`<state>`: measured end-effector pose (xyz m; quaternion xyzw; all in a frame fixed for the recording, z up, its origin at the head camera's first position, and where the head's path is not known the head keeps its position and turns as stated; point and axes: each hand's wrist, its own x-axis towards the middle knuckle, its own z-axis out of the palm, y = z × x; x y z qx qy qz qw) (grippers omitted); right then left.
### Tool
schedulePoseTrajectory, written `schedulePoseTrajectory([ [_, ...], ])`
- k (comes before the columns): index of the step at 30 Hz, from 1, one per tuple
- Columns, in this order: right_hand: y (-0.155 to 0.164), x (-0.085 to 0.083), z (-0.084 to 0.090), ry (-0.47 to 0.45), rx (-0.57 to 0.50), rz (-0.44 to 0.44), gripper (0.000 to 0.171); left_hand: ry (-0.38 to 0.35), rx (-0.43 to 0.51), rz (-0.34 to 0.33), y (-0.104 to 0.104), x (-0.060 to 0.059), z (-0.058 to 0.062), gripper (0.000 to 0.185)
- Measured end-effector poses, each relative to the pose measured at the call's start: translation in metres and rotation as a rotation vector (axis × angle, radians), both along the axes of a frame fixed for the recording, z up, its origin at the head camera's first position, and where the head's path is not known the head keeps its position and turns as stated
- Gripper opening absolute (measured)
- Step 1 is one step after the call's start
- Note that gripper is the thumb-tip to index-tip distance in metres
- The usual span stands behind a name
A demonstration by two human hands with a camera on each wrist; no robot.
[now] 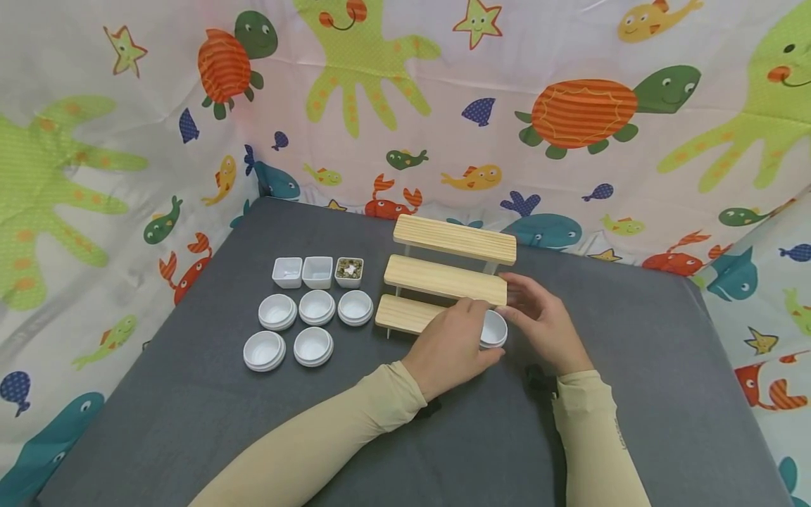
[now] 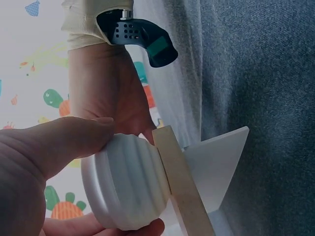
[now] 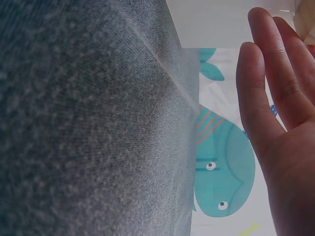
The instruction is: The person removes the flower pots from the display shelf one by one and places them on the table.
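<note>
A small white ribbed bowl [image 1: 494, 329] stands at the right end of the lowest wooden step [image 1: 405, 316] of a three-tier stand. My left hand [image 1: 451, 345] grips this bowl from the left, fingers hiding part of it. In the left wrist view, the thumb presses the rim of the bowl [image 2: 129, 182] and fingertips curl under its side; its base touches the wooden step's edge [image 2: 183, 184]. Beside the stand's right end, my right hand [image 1: 537, 317] has its fingers by the middle step [image 1: 443, 279]. The right wrist view shows that hand's fingers [image 3: 278, 73] extended; whether they touch the wood is unclear.
Several white round bowls [image 1: 277, 312] sit in rows left of the stand. Behind them are two white square dishes [image 1: 288, 272] and a third square dish [image 1: 349, 272] with dark, mottled contents. The top step [image 1: 454, 239] is near a sea-animal curtain [image 1: 355, 158]. Grey cloth [image 1: 209, 415] covers the table.
</note>
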<state>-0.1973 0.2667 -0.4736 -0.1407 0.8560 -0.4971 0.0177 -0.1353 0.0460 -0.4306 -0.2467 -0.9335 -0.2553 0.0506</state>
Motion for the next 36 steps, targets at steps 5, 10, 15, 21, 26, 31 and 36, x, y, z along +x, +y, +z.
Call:
schedulePoseTrajectory([
  [5, -0.001, 0.0, 0.001, 0.012, -0.005, 0.011, 0.06, -0.025, 0.03, -0.006, -0.005, 0.001, -0.001, 0.07],
  [10, -0.001, 0.0, 0.001, 0.033, -0.008, 0.018, 0.059, -0.038, 0.049, -0.014, -0.014, 0.003, 0.001, 0.076],
  [15, 0.001, -0.001, -0.001, 0.045, -0.003, 0.009, 0.059, -0.038, 0.024, 0.002, -0.026, 0.006, 0.002, 0.072],
  [21, -0.001, 0.0, -0.001, 0.033, 0.012, -0.006, 0.06, -0.036, 0.032, 0.009, -0.046, 0.009, -0.001, 0.061],
  [26, -0.003, 0.0, 0.0, 0.016, 0.019, -0.014, 0.061, -0.055, 0.079, 0.015, -0.071, 0.015, -0.004, 0.058],
  [31, -0.004, -0.001, 0.001, 0.016, 0.02, -0.014, 0.06, -0.064, 0.1, 0.03, -0.101, 0.022, -0.005, 0.059],
  [36, -0.004, -0.001, 0.0, 0.014, 0.018, -0.012, 0.06, -0.058, 0.106, 0.07, -0.131, 0.032, -0.003, 0.059],
])
